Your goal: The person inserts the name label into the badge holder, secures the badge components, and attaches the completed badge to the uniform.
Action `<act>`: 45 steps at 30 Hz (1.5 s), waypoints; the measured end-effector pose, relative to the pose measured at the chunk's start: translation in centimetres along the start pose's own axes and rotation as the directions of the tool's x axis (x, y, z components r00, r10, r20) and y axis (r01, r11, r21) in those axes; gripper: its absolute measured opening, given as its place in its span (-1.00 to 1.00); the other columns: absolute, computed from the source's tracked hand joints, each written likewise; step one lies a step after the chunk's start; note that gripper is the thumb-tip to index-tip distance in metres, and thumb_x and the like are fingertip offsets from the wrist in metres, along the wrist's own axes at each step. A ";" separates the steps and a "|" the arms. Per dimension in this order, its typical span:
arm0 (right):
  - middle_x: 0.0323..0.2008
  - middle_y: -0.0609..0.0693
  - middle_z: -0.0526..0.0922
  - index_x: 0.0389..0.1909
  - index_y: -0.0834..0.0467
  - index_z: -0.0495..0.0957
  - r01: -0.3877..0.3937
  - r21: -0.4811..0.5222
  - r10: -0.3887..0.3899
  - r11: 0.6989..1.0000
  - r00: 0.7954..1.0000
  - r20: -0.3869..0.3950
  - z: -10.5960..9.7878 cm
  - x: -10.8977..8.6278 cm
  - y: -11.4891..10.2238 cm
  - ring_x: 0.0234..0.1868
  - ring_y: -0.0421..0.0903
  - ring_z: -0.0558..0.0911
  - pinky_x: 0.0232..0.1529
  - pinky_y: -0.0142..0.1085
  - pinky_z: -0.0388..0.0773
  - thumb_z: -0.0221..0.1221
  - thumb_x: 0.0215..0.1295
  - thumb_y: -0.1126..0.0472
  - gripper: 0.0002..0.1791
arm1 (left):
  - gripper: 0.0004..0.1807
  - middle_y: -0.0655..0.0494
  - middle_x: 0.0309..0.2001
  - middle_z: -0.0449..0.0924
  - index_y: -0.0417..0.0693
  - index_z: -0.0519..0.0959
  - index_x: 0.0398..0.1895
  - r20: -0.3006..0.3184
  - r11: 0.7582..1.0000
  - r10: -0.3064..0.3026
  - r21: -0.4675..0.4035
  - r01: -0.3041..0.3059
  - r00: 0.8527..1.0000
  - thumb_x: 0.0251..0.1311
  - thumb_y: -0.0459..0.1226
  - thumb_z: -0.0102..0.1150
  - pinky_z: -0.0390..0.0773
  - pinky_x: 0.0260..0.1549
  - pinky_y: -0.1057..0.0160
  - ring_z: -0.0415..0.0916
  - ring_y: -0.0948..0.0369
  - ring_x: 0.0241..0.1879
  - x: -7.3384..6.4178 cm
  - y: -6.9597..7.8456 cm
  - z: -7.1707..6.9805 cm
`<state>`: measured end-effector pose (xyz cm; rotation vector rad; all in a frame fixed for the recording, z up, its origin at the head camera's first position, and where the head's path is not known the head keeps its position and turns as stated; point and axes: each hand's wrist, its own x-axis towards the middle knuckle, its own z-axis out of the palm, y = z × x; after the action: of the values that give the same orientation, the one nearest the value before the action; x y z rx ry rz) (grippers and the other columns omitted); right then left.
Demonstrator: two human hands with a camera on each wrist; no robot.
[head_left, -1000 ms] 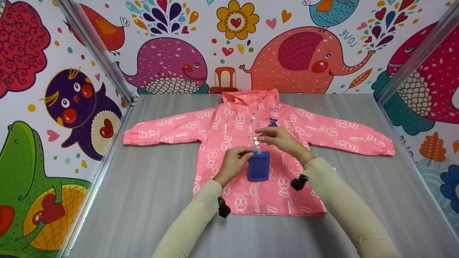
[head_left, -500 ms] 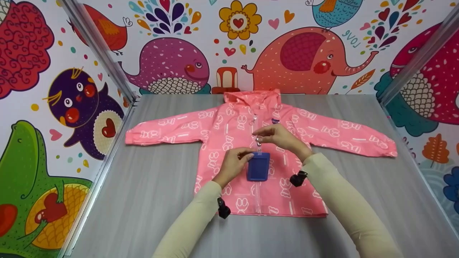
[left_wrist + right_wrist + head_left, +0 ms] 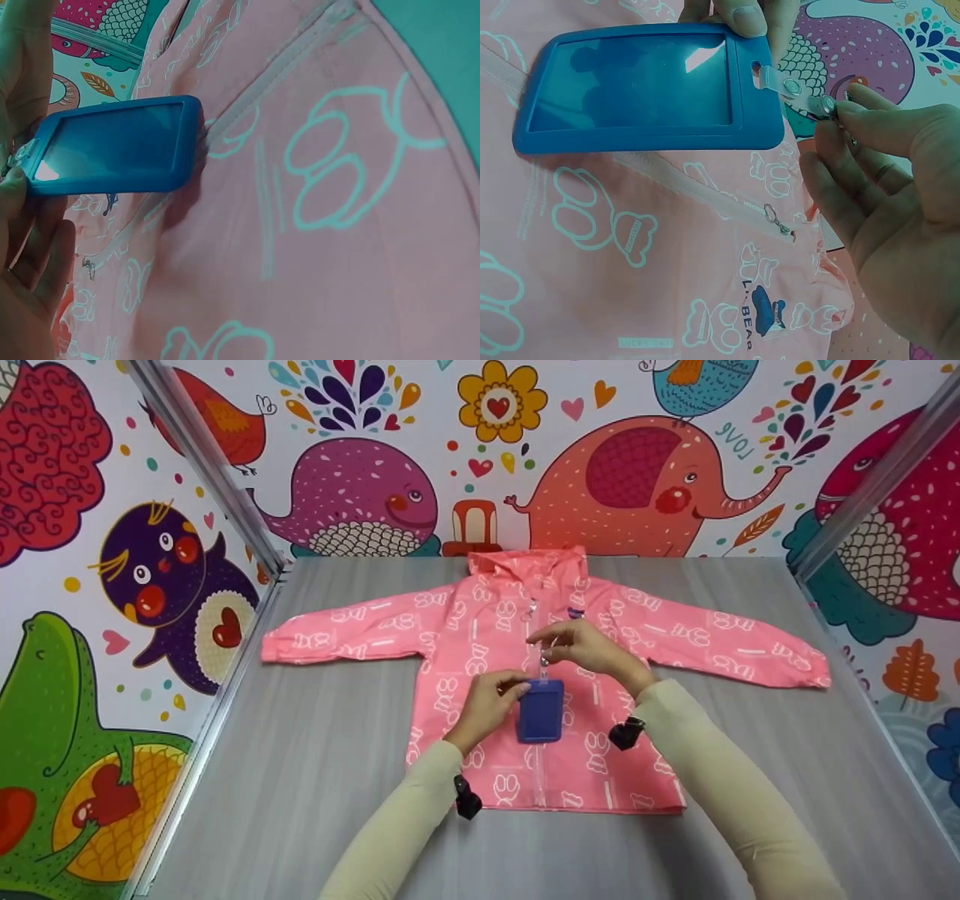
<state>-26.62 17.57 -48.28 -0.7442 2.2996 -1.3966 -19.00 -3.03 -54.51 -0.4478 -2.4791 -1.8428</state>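
Your left hand [image 3: 487,703] pinches the badge holder [image 3: 541,714], likely steadying it while your right hand [image 3: 590,649] pinches its clip [image 3: 826,106].

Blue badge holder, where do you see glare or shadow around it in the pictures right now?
Right wrist view: a bright white glint on the blue badge holder, toward one end; left wrist view: a small glint near the hand holding it, and a soft shadow on the pink jacket; head view: no glint I can make out.
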 end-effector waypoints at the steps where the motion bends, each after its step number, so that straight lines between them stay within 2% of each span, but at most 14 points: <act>1: -0.05 0.31 0.66 0.10 0.27 0.61 -0.001 -0.004 0.001 1.000 1.000 0.004 0.0 0.0 -0.1 -0.18 0.17 0.74 -0.09 -0.15 0.73 0.15 0.31 0.43 -0.66 | -0.80 -0.13 -0.18 0.77 -0.25 0.70 -0.09 0.000 1.000 -0.004 0.001 0.004 1.000 0.27 -0.38 0.22 0.68 -0.20 0.13 0.68 0.04 -0.24 -0.1 0.4 0.0; 4: -0.06 0.36 0.64 0.09 0.27 0.61 -0.006 -0.021 0.006 1.000 1.000 0.018 0.0 0.0 -0.3 -0.19 0.20 0.74 -0.10 -0.10 0.73 0.16 0.31 0.42 -0.67 | -0.79 -0.14 -0.18 0.77 -0.29 0.69 -0.08 0.010 1.000 -0.004 0.008 0.004 1.000 0.28 -0.39 0.20 0.67 -0.20 0.22 0.68 0.10 -0.24 -0.1 0.3 -0.1; 8: -0.11 0.37 0.65 0.06 0.29 0.61 -0.007 -0.039 0.009 0.999 0.999 0.035 -0.2 0.1 -0.5 -0.22 0.12 0.74 -0.14 -0.16 0.74 0.14 0.29 0.46 -0.67 | -0.78 -0.07 -0.17 0.78 -0.24 0.70 -0.07 0.025 1.000 0.007 0.018 -0.008 1.000 0.29 -0.34 0.22 0.64 -0.22 0.39 0.67 0.24 -0.26 -0.1 -0.3 -0.2; 11: -0.16 0.34 0.67 0.05 0.32 0.60 -0.005 -0.039 0.007 0.999 0.998 0.060 -0.4 0.2 -0.5 -0.24 0.04 0.74 -0.16 -0.21 0.74 0.11 0.28 0.51 -0.67 | -0.77 -0.06 -0.17 0.78 -0.23 0.70 -0.06 0.035 1.000 0.006 0.030 -0.007 0.999 0.29 -0.33 0.22 0.63 -0.24 0.41 0.66 0.27 -0.27 -0.1 -0.3 -0.2; 17: -0.15 0.37 0.70 0.08 0.33 0.56 -0.038 -0.032 0.042 0.999 0.989 0.145 -0.9 0.4 -0.8 -0.18 0.07 0.76 -0.13 -0.18 0.74 0.09 0.29 0.53 -0.65 | -0.77 -0.06 -0.17 0.78 -0.18 0.71 -0.05 0.059 1.000 -0.013 0.026 0.012 0.998 0.31 -0.31 0.20 0.66 -0.24 0.39 0.70 0.22 -0.24 -0.2 -0.1 -0.3; 20: -0.13 0.29 0.72 0.12 0.23 0.58 -0.046 -0.080 0.060 0.996 0.980 0.189 -1.1 0.4 -1.2 -0.17 0.06 0.76 -0.11 -0.22 0.73 0.14 0.30 0.48 -0.62 | -0.78 -0.04 -0.14 0.77 -0.17 0.71 -0.05 0.075 0.999 -0.032 0.012 0.031 0.997 0.31 -0.31 0.20 0.67 -0.20 0.37 0.71 0.20 -0.19 -0.2 0.0 -0.4; 24: -0.13 0.25 0.74 0.11 0.21 0.62 -0.037 -0.117 0.064 0.992 0.969 0.239 -1.2 0.6 -1.7 -0.17 0.05 0.77 -0.12 -0.26 0.73 0.20 0.27 0.45 -0.62 | -0.77 -0.03 -0.10 0.77 -0.18 0.70 -0.03 0.104 0.999 -0.042 -0.014 0.043 0.994 0.32 -0.31 0.19 0.68 -0.16 0.36 0.71 0.20 -0.16 -0.2 0.0 -0.4; 34: -0.27 0.22 0.78 -0.02 0.24 0.67 -0.069 -0.147 0.094 0.987 0.981 0.171 -1.1 0.5 -2.6 -0.28 -0.03 0.80 -0.18 -0.23 0.74 0.27 0.22 0.42 -0.71 | -0.77 0.04 -0.10 0.77 -0.09 0.71 -0.02 0.099 0.996 -0.085 -0.009 0.086 0.991 0.34 -0.28 0.17 0.67 -0.15 0.31 0.69 0.23 -0.17 -0.4 -0.2 -0.8; 38: -0.29 0.23 0.78 -0.07 0.24 0.69 -0.070 -0.151 0.093 0.986 0.984 0.150 -0.9 0.6 -2.8 -0.29 0.00 0.80 -0.21 -0.22 0.74 0.31 0.18 0.42 -0.73 | -0.78 0.04 -0.10 0.77 -0.03 0.72 -0.03 0.101 0.997 -0.077 -0.011 0.078 0.992 0.34 -0.27 0.17 0.67 -0.17 0.33 0.69 0.25 -0.18 -0.3 -0.1 -0.9; 45: -0.34 0.25 0.78 -0.16 0.26 0.70 -0.040 -0.171 0.062 0.985 0.990 0.128 -0.6 0.8 -3.0 -0.31 0.06 0.80 -0.27 -0.24 0.74 0.33 0.13 0.45 -0.77 | -0.79 0.00 -0.13 0.77 -0.04 0.72 -0.05 0.097 0.999 -0.047 0.015 0.046 0.994 0.34 -0.28 0.17 0.63 -0.30 0.39 0.64 0.32 -0.31 -0.3 0.0 -1.0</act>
<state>-26.82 16.41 -45.31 -0.7962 2.3343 -1.1064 -18.88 -4.07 -54.30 -0.4952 -2.5835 -1.8646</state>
